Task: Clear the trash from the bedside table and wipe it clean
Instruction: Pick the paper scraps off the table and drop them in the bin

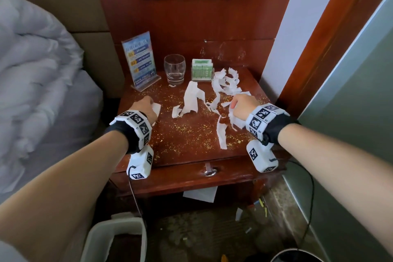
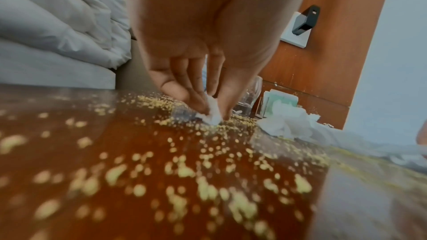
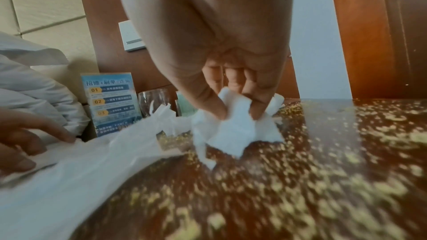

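Torn white tissue strips (image 1: 225, 87) and yellow crumbs (image 1: 187, 132) litter the wooden bedside table (image 1: 191, 155). My left hand (image 1: 144, 106) is at the table's left side, fingertips pinching a small tissue scrap (image 2: 212, 112) against the wood. My right hand (image 1: 242, 104) is at the right side and grips a crumpled bunch of tissue (image 3: 233, 125) between thumb and fingers. A larger folded tissue piece (image 1: 191, 100) lies between the two hands. A long strip (image 1: 221, 134) trails toward the front edge.
At the back of the table stand a blue acrylic sign (image 1: 141, 61), an empty glass (image 1: 174, 69) and a green-and-white box (image 1: 202, 70). A white bin (image 1: 114, 240) sits on the floor at front left. The bed's duvet (image 1: 32, 70) is on the left, a wall on the right.
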Action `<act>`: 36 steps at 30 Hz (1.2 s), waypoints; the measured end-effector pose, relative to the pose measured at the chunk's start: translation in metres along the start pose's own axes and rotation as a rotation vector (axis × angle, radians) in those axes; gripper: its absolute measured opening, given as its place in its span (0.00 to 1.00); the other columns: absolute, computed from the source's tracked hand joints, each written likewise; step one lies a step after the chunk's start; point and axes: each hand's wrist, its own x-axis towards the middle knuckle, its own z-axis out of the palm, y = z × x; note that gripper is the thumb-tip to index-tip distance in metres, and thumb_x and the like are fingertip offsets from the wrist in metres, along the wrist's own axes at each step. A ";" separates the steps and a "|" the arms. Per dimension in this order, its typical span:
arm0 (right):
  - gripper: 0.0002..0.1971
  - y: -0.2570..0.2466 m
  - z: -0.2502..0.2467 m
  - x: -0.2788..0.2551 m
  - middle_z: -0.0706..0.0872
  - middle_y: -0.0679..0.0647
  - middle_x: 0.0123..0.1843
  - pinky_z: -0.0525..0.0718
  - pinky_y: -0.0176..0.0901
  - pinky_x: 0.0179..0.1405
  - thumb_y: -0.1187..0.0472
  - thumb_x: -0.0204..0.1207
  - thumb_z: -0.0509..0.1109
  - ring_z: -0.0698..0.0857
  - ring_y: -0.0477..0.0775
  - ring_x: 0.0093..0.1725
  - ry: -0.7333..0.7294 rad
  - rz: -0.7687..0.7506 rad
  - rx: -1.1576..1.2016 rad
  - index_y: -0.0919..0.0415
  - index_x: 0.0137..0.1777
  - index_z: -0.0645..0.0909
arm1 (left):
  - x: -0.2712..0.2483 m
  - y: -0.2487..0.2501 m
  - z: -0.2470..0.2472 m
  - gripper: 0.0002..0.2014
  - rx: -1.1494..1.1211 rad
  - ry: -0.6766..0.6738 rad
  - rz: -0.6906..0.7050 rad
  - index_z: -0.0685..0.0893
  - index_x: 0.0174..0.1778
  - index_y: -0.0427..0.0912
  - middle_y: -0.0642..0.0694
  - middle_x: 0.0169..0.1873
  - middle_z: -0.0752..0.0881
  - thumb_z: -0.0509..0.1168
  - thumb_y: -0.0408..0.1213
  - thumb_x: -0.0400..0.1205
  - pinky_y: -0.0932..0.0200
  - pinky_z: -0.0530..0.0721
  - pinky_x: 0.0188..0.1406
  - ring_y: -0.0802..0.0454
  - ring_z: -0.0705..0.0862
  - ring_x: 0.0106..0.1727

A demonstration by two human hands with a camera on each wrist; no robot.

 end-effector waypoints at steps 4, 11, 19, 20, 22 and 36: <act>0.17 -0.010 -0.009 0.011 0.81 0.57 0.63 0.73 0.38 0.49 0.71 0.77 0.60 0.80 0.58 0.60 -0.014 -0.054 0.120 0.58 0.63 0.78 | 0.007 0.011 -0.001 0.20 -0.064 0.006 0.099 0.79 0.63 0.48 0.44 0.58 0.85 0.66 0.27 0.75 0.56 0.82 0.55 0.46 0.83 0.57; 0.26 -0.029 -0.005 0.026 0.78 0.58 0.67 0.77 0.40 0.47 0.74 0.77 0.60 0.81 0.58 0.61 -0.172 -0.216 0.022 0.54 0.73 0.70 | 0.014 0.051 -0.005 0.29 -0.026 -0.148 0.270 0.71 0.72 0.52 0.41 0.57 0.83 0.63 0.26 0.76 0.56 0.83 0.45 0.47 0.82 0.48; 0.16 -0.029 -0.001 0.044 0.79 0.59 0.66 0.76 0.40 0.50 0.73 0.78 0.59 0.81 0.58 0.61 -0.153 -0.203 -0.060 0.60 0.62 0.80 | 0.027 0.065 0.011 0.30 0.163 -0.342 0.330 0.71 0.76 0.51 0.42 0.72 0.75 0.60 0.26 0.77 0.51 0.78 0.64 0.41 0.78 0.68; 0.16 -0.028 0.000 0.045 0.79 0.59 0.65 0.76 0.39 0.49 0.73 0.78 0.59 0.81 0.58 0.61 -0.149 -0.201 -0.050 0.60 0.61 0.80 | 0.027 0.066 0.011 0.29 0.175 -0.335 0.332 0.71 0.76 0.51 0.42 0.71 0.76 0.60 0.27 0.78 0.51 0.78 0.65 0.42 0.77 0.68; 0.17 -0.025 0.003 0.045 0.79 0.58 0.66 0.76 0.39 0.50 0.74 0.77 0.58 0.81 0.57 0.61 -0.143 -0.199 -0.025 0.59 0.61 0.80 | 0.029 0.067 0.013 0.27 0.210 -0.311 0.338 0.71 0.75 0.47 0.41 0.69 0.77 0.61 0.29 0.79 0.51 0.78 0.66 0.42 0.77 0.68; 0.15 -0.021 -0.001 0.044 0.80 0.58 0.66 0.79 0.43 0.55 0.73 0.78 0.60 0.81 0.60 0.61 -0.099 -0.160 -0.033 0.62 0.58 0.84 | 0.028 0.074 0.012 0.13 0.238 -0.212 0.287 0.85 0.58 0.38 0.40 0.59 0.85 0.61 0.30 0.80 0.54 0.82 0.59 0.42 0.83 0.59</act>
